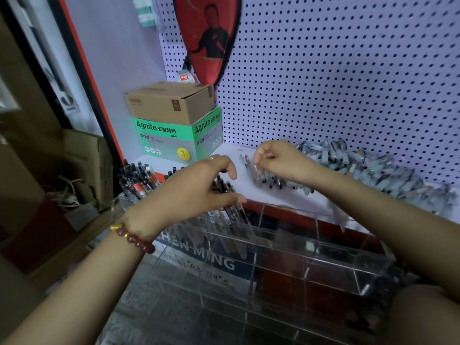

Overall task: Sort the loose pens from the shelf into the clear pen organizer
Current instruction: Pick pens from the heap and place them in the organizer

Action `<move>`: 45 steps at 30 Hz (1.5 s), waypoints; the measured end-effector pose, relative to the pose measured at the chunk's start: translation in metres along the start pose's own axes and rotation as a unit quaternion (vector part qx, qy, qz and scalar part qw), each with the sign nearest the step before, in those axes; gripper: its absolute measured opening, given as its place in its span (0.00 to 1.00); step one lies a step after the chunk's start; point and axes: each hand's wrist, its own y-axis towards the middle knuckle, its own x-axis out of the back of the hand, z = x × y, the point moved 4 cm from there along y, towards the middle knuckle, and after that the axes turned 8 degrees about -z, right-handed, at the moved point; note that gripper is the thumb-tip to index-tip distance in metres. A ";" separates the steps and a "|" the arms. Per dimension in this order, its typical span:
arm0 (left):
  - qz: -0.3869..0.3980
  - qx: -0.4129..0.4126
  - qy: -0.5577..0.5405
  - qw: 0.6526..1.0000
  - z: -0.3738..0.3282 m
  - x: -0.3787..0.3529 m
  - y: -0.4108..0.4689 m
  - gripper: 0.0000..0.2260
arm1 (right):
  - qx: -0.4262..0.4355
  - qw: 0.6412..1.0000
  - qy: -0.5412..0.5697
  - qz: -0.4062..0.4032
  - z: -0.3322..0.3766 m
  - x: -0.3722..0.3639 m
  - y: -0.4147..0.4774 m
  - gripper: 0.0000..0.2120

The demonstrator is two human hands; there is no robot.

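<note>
The right hand (275, 161) pinches loose pens (276, 181) lying near the shelf's (271, 196) front edge, long axes front-to-back, dark ends frontward. The left hand (199, 188) curls over tilted pens (235, 211) in the organizer (323, 247); whether it grips them is unclear.

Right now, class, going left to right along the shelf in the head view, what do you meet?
Green box → right hand, over loose pens → pen pile. The left hand overlaps the box, so it is left out.
</note>
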 end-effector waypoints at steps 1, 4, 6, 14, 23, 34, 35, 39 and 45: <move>-0.013 0.001 -0.017 1.000 0.002 0.003 0.001 0.19 | -0.020 1.000 -0.014 -0.005 -0.009 0.002 0.013 0.07; -0.049 -0.005 -0.030 0.998 0.009 0.008 0.006 0.17 | -0.069 0.992 -0.090 0.059 -0.036 -0.006 0.041 0.07; -0.072 -0.012 -0.028 0.997 0.015 0.010 0.009 0.10 | -0.055 0.985 -0.141 0.081 -0.044 -0.016 0.051 0.09; -0.142 0.000 -0.054 0.988 0.027 0.015 0.022 0.02 | -0.016 0.942 -0.335 0.020 -0.046 -0.046 0.072 0.20; -0.182 0.022 -0.091 0.979 0.030 0.012 0.031 0.04 | -0.117 0.983 -0.139 -0.019 -0.053 -0.028 0.087 0.11; -0.197 0.032 -0.269 0.942 0.029 0.013 0.037 0.15 | 0.026 0.941 0.210 0.265 0.054 -0.003 0.053 0.09; -0.204 0.033 -0.302 0.930 0.026 0.015 0.038 0.14 | 0.045 0.933 0.210 0.287 0.059 -0.008 0.051 0.08; -0.268 0.106 -0.390 0.875 0.030 0.021 0.036 0.08 | 0.091 0.915 0.213 0.331 0.067 -0.017 0.048 0.04; -0.313 0.143 -0.400 0.850 0.036 0.027 0.030 0.09 | 0.014 0.988 0.017 0.150 -0.005 -0.031 0.074 0.06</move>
